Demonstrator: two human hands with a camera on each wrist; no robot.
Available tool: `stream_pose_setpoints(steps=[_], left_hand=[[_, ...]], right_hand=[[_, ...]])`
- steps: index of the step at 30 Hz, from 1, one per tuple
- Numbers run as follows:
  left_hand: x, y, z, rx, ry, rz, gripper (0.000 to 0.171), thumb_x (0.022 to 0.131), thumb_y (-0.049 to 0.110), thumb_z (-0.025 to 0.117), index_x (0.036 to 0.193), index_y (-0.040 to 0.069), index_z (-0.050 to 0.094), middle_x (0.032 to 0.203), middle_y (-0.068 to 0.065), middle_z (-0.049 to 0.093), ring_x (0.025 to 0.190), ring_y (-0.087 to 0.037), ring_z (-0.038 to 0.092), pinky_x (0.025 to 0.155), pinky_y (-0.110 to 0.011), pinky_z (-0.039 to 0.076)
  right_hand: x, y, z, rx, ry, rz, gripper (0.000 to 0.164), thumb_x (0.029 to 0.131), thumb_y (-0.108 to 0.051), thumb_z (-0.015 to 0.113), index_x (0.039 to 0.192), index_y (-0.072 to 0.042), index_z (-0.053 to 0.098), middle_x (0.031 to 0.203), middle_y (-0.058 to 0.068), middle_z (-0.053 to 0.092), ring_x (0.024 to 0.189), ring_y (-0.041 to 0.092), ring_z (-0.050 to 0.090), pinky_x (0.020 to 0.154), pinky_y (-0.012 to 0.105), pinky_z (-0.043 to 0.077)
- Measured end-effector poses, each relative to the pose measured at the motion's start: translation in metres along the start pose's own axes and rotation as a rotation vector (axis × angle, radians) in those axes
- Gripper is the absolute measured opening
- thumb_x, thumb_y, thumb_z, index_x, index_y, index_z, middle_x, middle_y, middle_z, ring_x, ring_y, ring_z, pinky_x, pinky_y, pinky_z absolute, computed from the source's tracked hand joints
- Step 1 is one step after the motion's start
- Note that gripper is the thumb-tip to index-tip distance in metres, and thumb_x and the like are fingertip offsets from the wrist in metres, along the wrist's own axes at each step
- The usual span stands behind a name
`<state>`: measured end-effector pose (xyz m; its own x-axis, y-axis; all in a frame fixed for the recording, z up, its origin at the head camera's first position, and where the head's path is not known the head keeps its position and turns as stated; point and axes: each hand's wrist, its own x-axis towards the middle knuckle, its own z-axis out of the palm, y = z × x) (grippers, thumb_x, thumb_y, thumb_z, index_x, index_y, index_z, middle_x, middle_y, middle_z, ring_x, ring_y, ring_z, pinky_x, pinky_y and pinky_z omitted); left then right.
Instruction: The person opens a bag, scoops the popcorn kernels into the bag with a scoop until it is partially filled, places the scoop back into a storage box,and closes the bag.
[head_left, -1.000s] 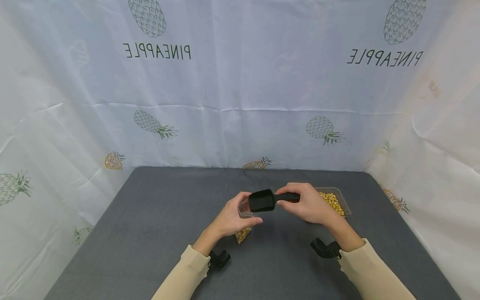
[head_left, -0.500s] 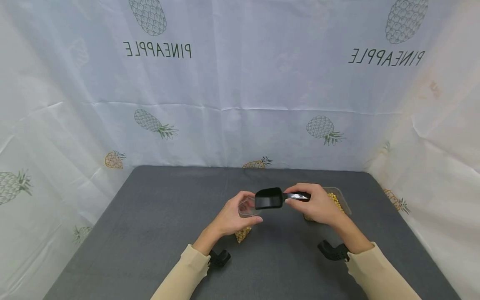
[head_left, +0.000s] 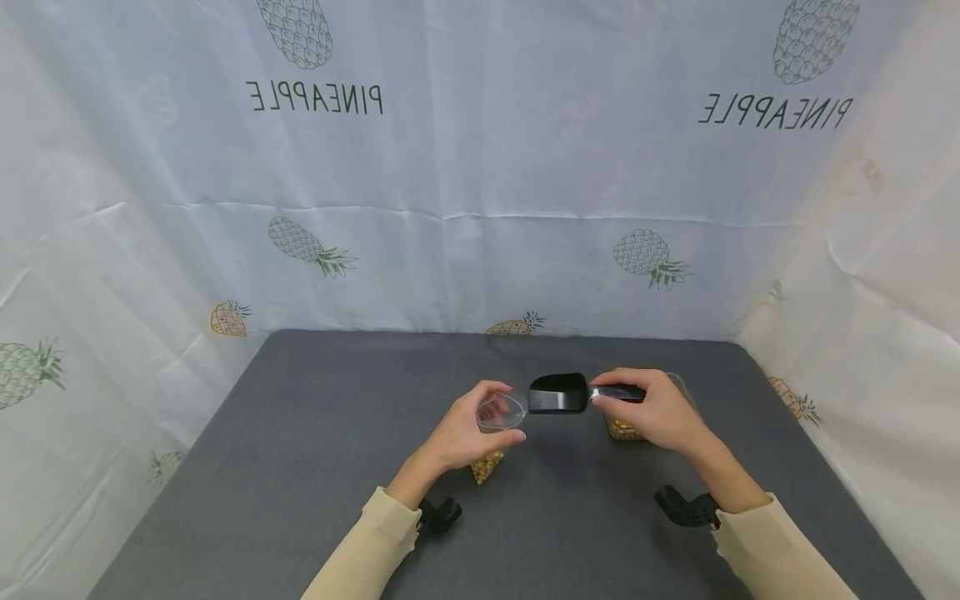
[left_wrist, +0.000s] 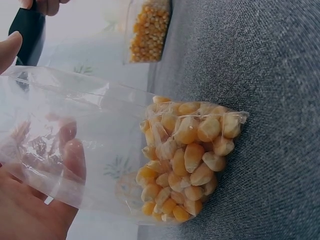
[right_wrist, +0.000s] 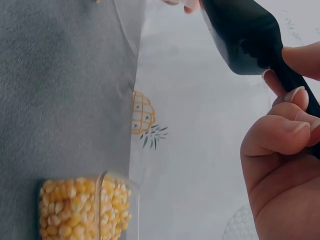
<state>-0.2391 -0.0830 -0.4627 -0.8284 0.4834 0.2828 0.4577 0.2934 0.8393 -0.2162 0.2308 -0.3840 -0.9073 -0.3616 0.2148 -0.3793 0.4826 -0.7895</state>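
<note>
Gripping the clear bag (left_wrist: 112, 135) round its open mouth with the left hand (head_left: 461, 433) over the counter (head_left: 345, 450), with corn (left_wrist: 182, 155) gathered in the bag's bottom. Grasping the black scoop (head_left: 558, 395) by its handle with the right hand (head_left: 656, 415), just beside that mouth, and hiding part of the box (right_wrist: 99, 205) of corn set on the counter beyond.

The left grip (head_left: 456, 435) holds a clear bag (head_left: 501, 415) beside the black scoop (head_left: 558, 395) that the right grip (head_left: 660, 413) pinches.
</note>
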Motion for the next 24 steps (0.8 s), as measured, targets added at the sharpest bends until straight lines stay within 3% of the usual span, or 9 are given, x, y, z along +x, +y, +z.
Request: stream_pose_setpoints(steps=[5, 11, 14, 16, 18, 21, 24], left_hand=[[0.001, 0.0, 0.001, -0.005, -0.002, 0.002, 0.059, 0.09, 0.03, 0.081, 0.138, 0.01, 0.054, 0.108, -0.002, 0.062, 0.091, -0.015, 0.06, 0.082, -0.033, 0.054], [0.0, 0.0, 0.001, -0.01, -0.001, -0.009, 0.06, 0.09, 0.03, 0.08, 0.138, 0.006, 0.054, 0.108, -0.002, 0.062, 0.092, -0.016, 0.06, 0.083, -0.034, 0.053], [0.0, 0.001, 0.001, -0.015, 0.002, -0.013, 0.059, 0.09, 0.03, 0.08, 0.138, 0.007, 0.054, 0.108, -0.001, 0.062, 0.093, -0.017, 0.061, 0.083, -0.034, 0.053], [0.0, 0.001, 0.001, -0.017, 0.003, -0.016, 0.058, 0.09, 0.03, 0.08, 0.138, 0.008, 0.055, 0.108, -0.001, 0.062, 0.094, -0.017, 0.061, 0.084, -0.035, 0.053], [0.0, 0.001, 0.001, -0.018, 0.003, -0.017, 0.058, 0.09, 0.03, 0.08, 0.138, 0.008, 0.055, 0.108, -0.001, 0.062, 0.094, -0.017, 0.061, 0.084, -0.035, 0.053], [-0.001, 0.001, 0.001, -0.016, 0.003, -0.02, 0.058, 0.09, 0.03, 0.08, 0.137, 0.009, 0.055, 0.109, -0.003, 0.062, 0.094, -0.017, 0.061, 0.084, -0.035, 0.053], [-0.001, 0.002, 0.0, -0.017, 0.002, -0.024, 0.057, 0.09, 0.031, 0.08, 0.137, 0.011, 0.055, 0.109, -0.005, 0.062, 0.094, -0.017, 0.06, 0.085, -0.035, 0.053]], right_hand=[[-0.007, 0.005, -0.007, -0.004, 0.027, 0.036, 0.029, 0.097, -0.017, 0.072, 0.123, -0.005, 0.072, 0.131, 0.021, 0.063, 0.063, 0.009, 0.046, 0.054, 0.032, 0.042], [-0.015, 0.014, -0.013, 0.045, 0.042, 0.059, 0.031, 0.097, -0.015, 0.071, 0.126, -0.002, 0.07, 0.122, 0.021, 0.065, 0.046, 0.011, 0.04, 0.047, 0.033, 0.044], [-0.02, 0.021, -0.015, 0.055, 0.044, 0.073, 0.032, 0.098, -0.014, 0.07, 0.127, -0.001, 0.068, 0.098, 0.015, 0.066, 0.041, 0.013, 0.037, 0.046, 0.034, 0.044], [-0.023, 0.024, -0.017, 0.05, 0.048, 0.085, 0.033, 0.098, -0.015, 0.07, 0.128, -0.001, 0.068, 0.097, 0.01, 0.064, 0.042, 0.014, 0.039, 0.047, 0.034, 0.044], [-0.025, 0.027, -0.019, 0.047, 0.052, 0.1, 0.034, 0.098, -0.016, 0.07, 0.128, -0.001, 0.067, 0.082, 0.005, 0.058, 0.042, 0.013, 0.037, 0.046, 0.033, 0.043], [-0.029, 0.031, -0.023, 0.048, 0.055, 0.113, 0.036, 0.099, -0.017, 0.07, 0.129, 0.001, 0.066, 0.079, 0.002, 0.056, 0.043, 0.013, 0.035, 0.046, 0.034, 0.042], [-0.032, 0.035, -0.026, 0.041, 0.063, 0.127, 0.037, 0.099, -0.018, 0.07, 0.13, 0.001, 0.066, 0.062, -0.002, 0.046, 0.042, 0.012, 0.032, 0.044, 0.035, 0.04]])
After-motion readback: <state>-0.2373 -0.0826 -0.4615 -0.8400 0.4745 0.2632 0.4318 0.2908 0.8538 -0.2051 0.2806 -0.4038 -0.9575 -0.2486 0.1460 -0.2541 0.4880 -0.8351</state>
